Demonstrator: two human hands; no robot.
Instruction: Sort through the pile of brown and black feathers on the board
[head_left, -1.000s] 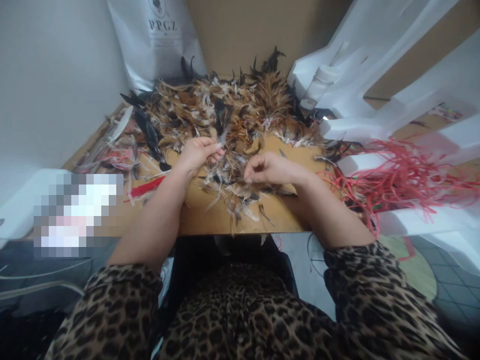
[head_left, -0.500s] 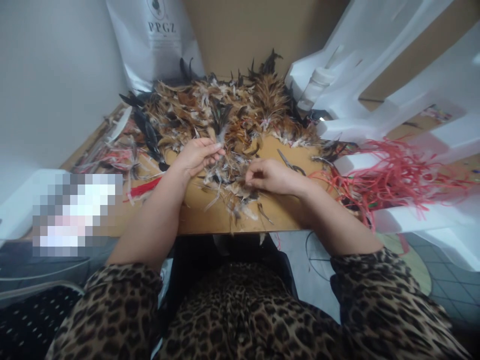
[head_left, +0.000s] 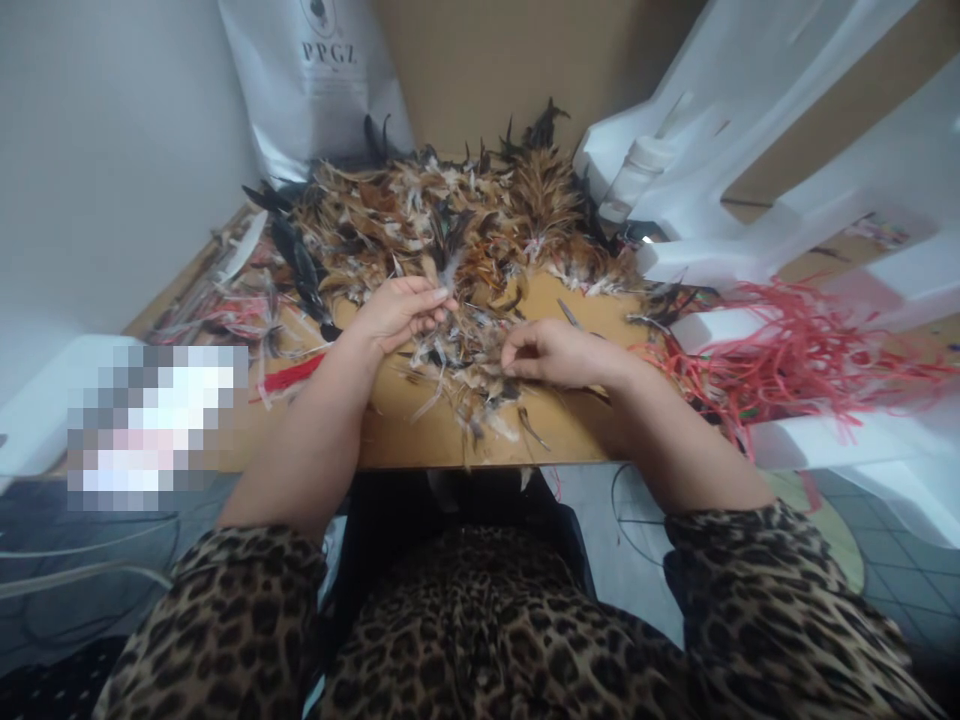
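Between its thumb and fingers my left hand (head_left: 411, 308) pinches a small bunch of dark feathers (head_left: 448, 245), pale and fluffy near the base. To its right, my right hand (head_left: 551, 353) is closed with its fingertips together, low over a loose heap of small brown and grey feathers (head_left: 472, 385); whatever it grips is too small to make out. Behind both hands spreads a large pile of brown, tan and black feathers (head_left: 375, 210). A pair of scissors (head_left: 568, 314) lies by my right hand, its handles mostly hidden behind the hand.
A silvery bag (head_left: 330, 110) stands behind the feather pile. White foam pieces (head_left: 712, 262) and a clear bottle (head_left: 637, 178) are at the right, with a tangle of red strips (head_left: 810, 360). A red bundle (head_left: 292, 376) lies left of my left forearm on the wooden table (head_left: 405, 440).
My right hand has shifted slightly right, now covering the scissors' handles. My left hand keeps its pinch on the feathers, nearly unmoved. The view has shifted a little.
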